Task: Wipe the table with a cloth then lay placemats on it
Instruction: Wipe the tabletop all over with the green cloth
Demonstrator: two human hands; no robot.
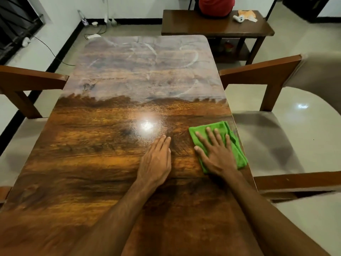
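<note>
A glossy brown wooden table (92, 154) fills the view. Its far half looks hazy with pale curved streaks; the near half is shiny and reflects a lamp. A folded green cloth (234, 143) lies near the table's right edge. My right hand (215, 154) presses flat on the cloth with fingers spread. To the left of it, my left hand (156, 161) rests palm down on the bare wood, fingers together, holding nothing. No placemats are in view.
Wooden chairs with pale cushions stand at the left (27, 84) and right (262, 74) sides. Behind the table is a dark side table (212, 28) with a red object and a small toy. Cables lie on the floor at the back left.
</note>
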